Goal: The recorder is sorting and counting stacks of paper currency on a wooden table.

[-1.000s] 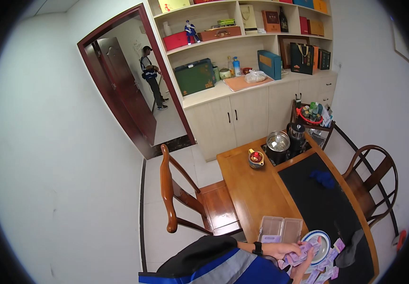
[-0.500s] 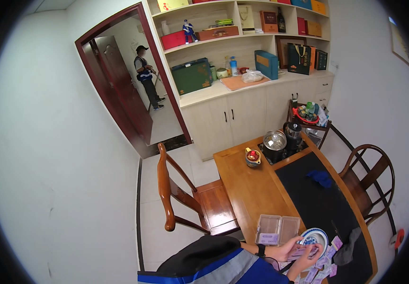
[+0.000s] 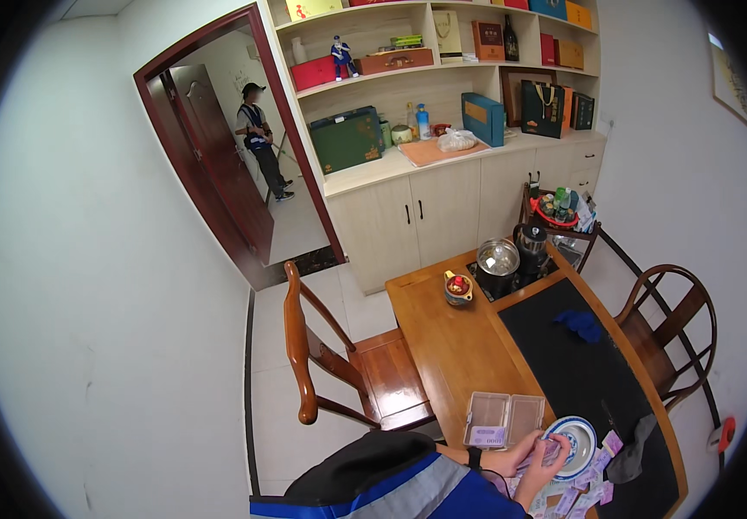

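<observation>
At the near end of the wooden table, my left hand (image 3: 509,458), with a dark band at its wrist, is closed round a small stack of purple paper notes (image 3: 550,453). My right hand (image 3: 539,477) grips the same stack from the other side. Just beyond them stands a white bowl with blue patterns (image 3: 589,460). A clear plastic case (image 3: 516,408) lies opened beside my left hand, with purple notes in one half. More purple notes (image 3: 599,464) are scattered to the right of the bowl.
A grey cloth (image 3: 633,460) and a blue cloth (image 3: 579,325) lie on the table's black inlay. A small teapot (image 3: 457,290), a glass-lidded pot (image 3: 499,259) and a kettle (image 3: 531,244) stand farther back. Wooden chairs (image 3: 391,372) flank the table. A person (image 3: 261,143) stands beyond the doorway.
My hands have drawn slightly left and closer together round the notes, uncovering more of the bowl's inside. The person beyond the doorway has shifted posture.
</observation>
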A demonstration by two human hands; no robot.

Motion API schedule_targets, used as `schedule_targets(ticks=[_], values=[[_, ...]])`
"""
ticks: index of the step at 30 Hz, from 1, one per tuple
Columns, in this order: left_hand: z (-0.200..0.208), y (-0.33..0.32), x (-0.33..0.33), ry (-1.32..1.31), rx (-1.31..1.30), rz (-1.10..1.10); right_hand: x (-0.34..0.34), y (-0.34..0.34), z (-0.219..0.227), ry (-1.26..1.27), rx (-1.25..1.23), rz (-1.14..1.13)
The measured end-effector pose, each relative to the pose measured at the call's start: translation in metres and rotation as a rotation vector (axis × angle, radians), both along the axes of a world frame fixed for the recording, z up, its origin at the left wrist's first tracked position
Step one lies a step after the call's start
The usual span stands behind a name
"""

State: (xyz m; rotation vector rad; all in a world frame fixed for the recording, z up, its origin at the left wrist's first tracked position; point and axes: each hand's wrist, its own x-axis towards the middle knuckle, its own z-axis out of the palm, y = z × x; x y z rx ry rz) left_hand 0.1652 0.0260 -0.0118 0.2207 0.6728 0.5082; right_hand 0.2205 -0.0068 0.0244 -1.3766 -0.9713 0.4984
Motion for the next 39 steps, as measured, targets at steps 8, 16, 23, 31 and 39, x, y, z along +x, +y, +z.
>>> schedule_targets(ticks=[8, 16, 23, 31, 39], values=[[0.038, 0.021, -0.008, 0.082, 0.456, -0.370, 0.047, 0.019, -0.053, 0.241, -0.033, -0.141], [-0.030, 0.015, 0.005, -0.006, 0.683, -0.587, 0.075, 0.004, -0.064, 0.210, -0.131, -0.009], [0.012, 0.003, -0.016, -0.011, 0.620, -0.479, 0.049, -0.011, -0.014, 0.279, -0.107, 0.199], [0.009, 0.005, -0.019, -0.150, 0.607, -0.416, 0.052, -0.019, -0.012, 0.381, -0.128, 0.345], [0.057, 0.003, -0.029, -0.086, 0.571, -0.515, 0.060, -0.029, -0.025, 0.271, -0.113, 0.380]])
